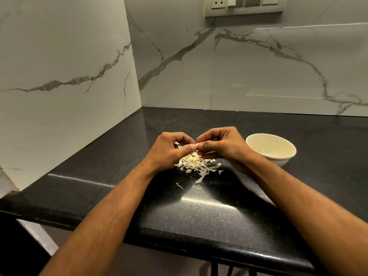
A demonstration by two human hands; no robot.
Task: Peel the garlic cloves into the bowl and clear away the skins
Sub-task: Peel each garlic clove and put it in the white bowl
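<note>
My left hand [169, 150] and my right hand [223, 146] meet fingertip to fingertip above the black counter, both pinching one small garlic clove [196, 145], which the fingers mostly hide. Directly under the hands lies a pile of pale garlic skins [197, 165], with a few flakes strewn toward me. A cream bowl [286, 156] stands just right of my right hand; its inside looks bare from here.
The black granite counter [199, 206] runs into a corner of white marble wall tiles at the back and left. Its rounded front edge is near me. A switch panel [245, 6] is high on the back wall.
</note>
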